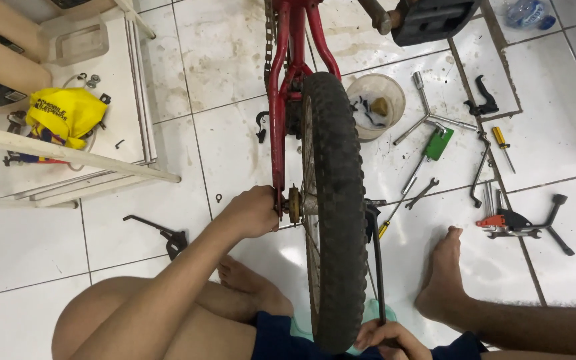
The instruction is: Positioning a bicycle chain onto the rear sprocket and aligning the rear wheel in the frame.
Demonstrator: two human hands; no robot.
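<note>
Knees and bare thighs of the seated person fill the lower edge, with the knobby rear tyre (pixel 331 200) rising between them. Left hand (pixel 251 212): fingers curled shut around the axle end at the red frame dropout (pixel 278 167), just beside the small brass-coloured sprocket (pixel 294 205); whether a nut or tool sits inside the fist cannot be told. Right hand (pixel 388 337): fingers closed round the lower end of a slim black bar (pixel 375 253) that runs up along the tyre's far side, apparently a wrench or stay reaching the other axle end, so that both ends of the axle are held at once. The wheel stands upright in the inverted red frame, with the chain (pixel 269 40) hanging at the top of the view and a black pedal (pixel 431 20) beyond.

A bare right foot (pixel 443 273) is planted on the white tiled floor (pixel 21 247), probably bracing the sitter. Tools lie within arm's reach to the right: a three-way socket wrench (pixel 428 113), a green-handled tool (pixel 438 143), a spanner (pixel 423 193), a yellow-handled screwdriver (pixel 501 143) and an orange-and-black tool (pixel 508 222). A clear plastic tub (pixel 376 103) near the tyre keeps small parts together. To the left lie a black kickstand-like piece (pixel 165 232) and a yellow cloth bag (pixel 65 113) under a white rack (pixel 68 157).
</note>
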